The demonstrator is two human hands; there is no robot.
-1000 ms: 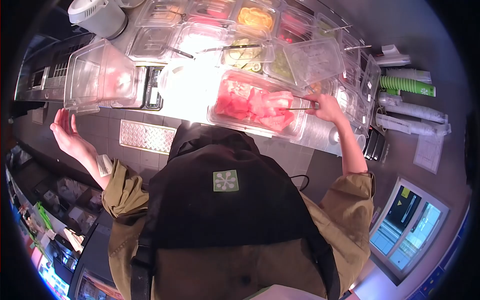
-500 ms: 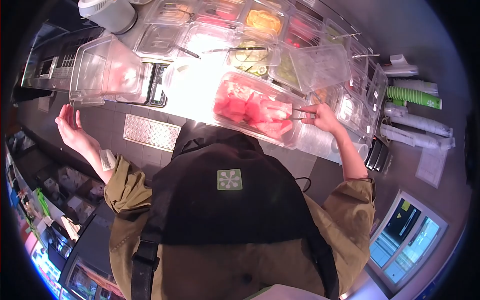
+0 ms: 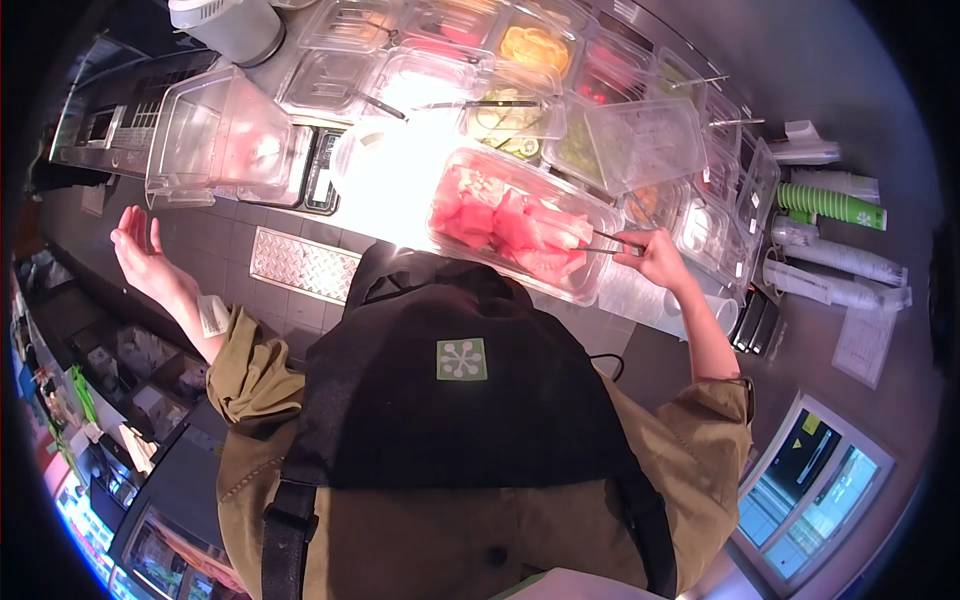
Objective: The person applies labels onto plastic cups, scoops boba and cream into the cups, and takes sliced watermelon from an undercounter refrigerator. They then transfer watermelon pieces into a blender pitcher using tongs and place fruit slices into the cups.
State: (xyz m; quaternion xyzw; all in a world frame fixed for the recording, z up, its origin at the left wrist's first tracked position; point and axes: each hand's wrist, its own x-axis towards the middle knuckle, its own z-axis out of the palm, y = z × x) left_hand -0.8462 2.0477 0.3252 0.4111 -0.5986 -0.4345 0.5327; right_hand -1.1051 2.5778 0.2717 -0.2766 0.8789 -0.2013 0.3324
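Observation:
My right hand (image 3: pixel 655 260) is closed around a pair of metal tongs (image 3: pixel 618 246). The tips of the tongs reach the right end of the red watermelon pieces (image 3: pixel 510 225), which fill a clear plastic tub (image 3: pixel 590 285) at the counter's front edge. Whether the tips pinch a piece, I cannot tell. Off to the left, my left hand (image 3: pixel 145 250) is raised with its fingers apart and holds nothing. Just above it, a large clear container (image 3: pixel 220 135) lies tilted beside a black scale (image 3: pixel 318 170).
Behind the tub stand several clear bins, one with orange slices (image 3: pixel 533 48) and another with cucumber slices (image 3: pixel 510 125). A loose clear lid (image 3: pixel 645 140) rests over the bins. Green cups (image 3: pixel 828 204) and clear cup stacks lie at the right. A grey-white appliance (image 3: pixel 230 28) stands at the upper left.
My right hand and the tongs have shifted slightly right and down, toward the tub's right end. My left hand stays nearly where it was. The whole view has moved slightly.

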